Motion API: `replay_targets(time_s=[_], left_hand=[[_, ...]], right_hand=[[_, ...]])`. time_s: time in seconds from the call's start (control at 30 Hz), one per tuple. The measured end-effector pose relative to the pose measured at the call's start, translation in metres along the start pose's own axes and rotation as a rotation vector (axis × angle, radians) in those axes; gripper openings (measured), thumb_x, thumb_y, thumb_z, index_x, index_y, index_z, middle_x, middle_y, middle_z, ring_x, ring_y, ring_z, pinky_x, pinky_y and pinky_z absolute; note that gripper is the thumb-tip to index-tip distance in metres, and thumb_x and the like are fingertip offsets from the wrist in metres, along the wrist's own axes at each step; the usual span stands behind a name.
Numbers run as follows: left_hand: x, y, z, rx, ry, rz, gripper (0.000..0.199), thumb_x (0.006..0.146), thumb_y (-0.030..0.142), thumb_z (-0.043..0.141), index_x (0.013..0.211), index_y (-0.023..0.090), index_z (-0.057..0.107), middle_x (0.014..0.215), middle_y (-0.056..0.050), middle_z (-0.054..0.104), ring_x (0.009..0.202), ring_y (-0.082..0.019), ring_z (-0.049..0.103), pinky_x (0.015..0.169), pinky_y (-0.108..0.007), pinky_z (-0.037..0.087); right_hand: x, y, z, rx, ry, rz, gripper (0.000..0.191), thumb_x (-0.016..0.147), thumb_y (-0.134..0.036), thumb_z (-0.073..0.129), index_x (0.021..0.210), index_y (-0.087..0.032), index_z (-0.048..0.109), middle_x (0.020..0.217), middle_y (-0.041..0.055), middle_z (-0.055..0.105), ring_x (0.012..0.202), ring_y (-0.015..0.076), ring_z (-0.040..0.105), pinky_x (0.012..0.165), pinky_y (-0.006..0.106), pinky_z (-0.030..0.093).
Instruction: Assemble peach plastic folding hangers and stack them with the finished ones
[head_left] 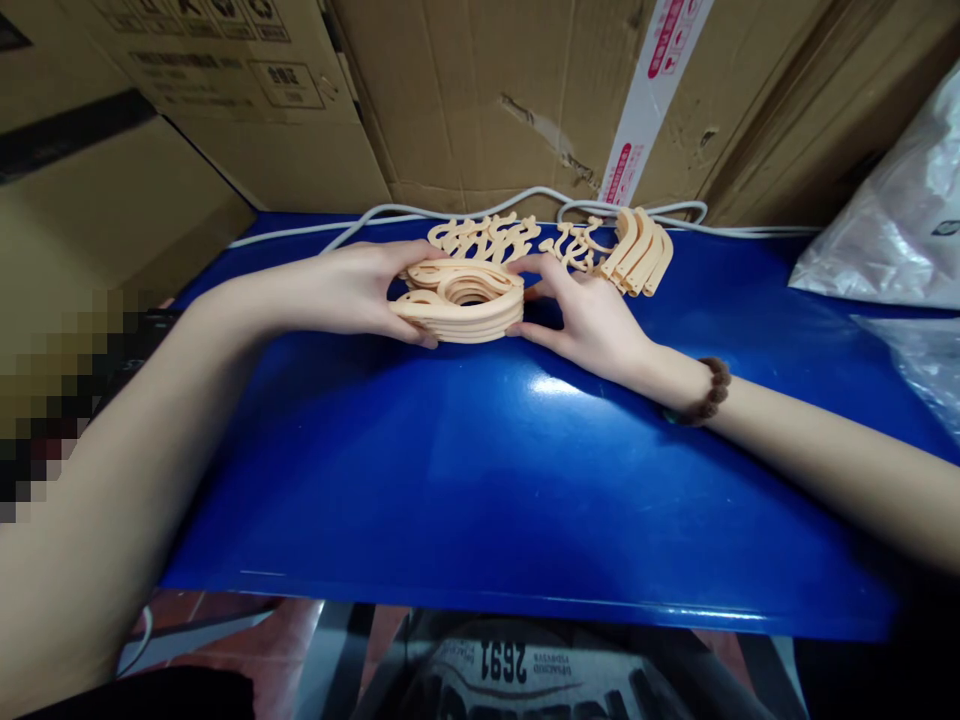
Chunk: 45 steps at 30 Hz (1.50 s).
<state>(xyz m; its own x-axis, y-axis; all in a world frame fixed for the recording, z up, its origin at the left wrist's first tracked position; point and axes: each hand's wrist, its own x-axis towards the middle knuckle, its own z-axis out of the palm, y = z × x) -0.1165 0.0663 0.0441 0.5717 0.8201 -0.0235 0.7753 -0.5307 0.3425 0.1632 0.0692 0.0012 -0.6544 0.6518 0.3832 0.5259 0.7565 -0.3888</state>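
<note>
A stack of beige plastic pieces [469, 322], curved around a central opening, is between my two hands near the back of the blue table. My left hand [356, 290] grips its left end, thumb at the front and fingers behind. Around the right end are the thumb and fingertips of my right hand [592, 315], which has a brown bracelet [709, 390] at the wrist. Just behind the stack lie several thin curvy beige pieces [487, 236]. Smaller hook-like pieces [574, 246] and a row of curved beige pieces [637, 252] lie behind my right hand.
The blue table [480, 480] has its front edge near my lap. Cardboard boxes [480, 100] stand along the back and left. A white cable [405, 212] runs along the table's back. Clear plastic bags [892, 210] rest at the right.
</note>
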Motion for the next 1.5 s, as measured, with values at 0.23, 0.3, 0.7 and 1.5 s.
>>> replay_targets(time_s=[0.23, 0.3, 0.7, 1.5], left_hand=[[0.001, -0.004, 0.004, 0.009, 0.077, 0.059, 0.089, 0.067, 0.075, 0.067, 0.131, 0.013, 0.057, 0.120, -0.003, 0.066, 0.104, -0.022, 0.064, 0.096, -0.034, 0.051], [0.003, -0.008, 0.005, 0.020, 0.088, 0.075, 0.089, 0.067, 0.075, 0.067, 0.128, 0.012, 0.059, 0.117, -0.003, 0.067, 0.101, -0.022, 0.065, 0.092, -0.032, 0.052], [0.024, -0.042, 0.003, 0.173, 0.132, 0.316, 0.091, 0.066, 0.074, 0.072, 0.125, 0.006, 0.059, 0.104, -0.005, 0.073, 0.074, -0.011, 0.064, 0.072, -0.025, 0.055], [0.028, -0.033, -0.010, 0.181, 0.063, 0.124, 0.120, 0.052, 0.083, 0.074, 0.143, 0.010, 0.048, 0.133, -0.014, 0.060, 0.113, -0.029, 0.060, 0.102, -0.050, 0.046]], right_hand=[[-0.001, -0.001, 0.001, -0.115, -0.001, -0.012, 0.052, 0.091, -0.031, 0.059, 0.138, -0.014, 0.046, 0.108, 0.0098, 0.075, 0.099, 0.0272, 0.070, 0.086, 0.037, 0.049], [-0.001, -0.001, 0.001, -0.154, -0.001, -0.016, 0.052, 0.092, -0.032, 0.058, 0.139, -0.014, 0.045, 0.105, 0.0099, 0.075, 0.096, 0.0267, 0.070, 0.084, 0.036, 0.049], [-0.001, -0.001, 0.006, -0.182, 0.033, -0.016, 0.047, 0.096, -0.030, 0.046, 0.141, -0.015, 0.043, 0.099, 0.0090, 0.074, 0.086, 0.0210, 0.066, 0.075, 0.031, 0.045], [0.007, -0.014, -0.037, -0.553, 0.065, 0.023, 0.041, 0.097, -0.033, 0.042, 0.129, -0.010, 0.053, 0.099, 0.0140, 0.072, 0.095, 0.0301, 0.063, 0.088, 0.045, 0.041]])
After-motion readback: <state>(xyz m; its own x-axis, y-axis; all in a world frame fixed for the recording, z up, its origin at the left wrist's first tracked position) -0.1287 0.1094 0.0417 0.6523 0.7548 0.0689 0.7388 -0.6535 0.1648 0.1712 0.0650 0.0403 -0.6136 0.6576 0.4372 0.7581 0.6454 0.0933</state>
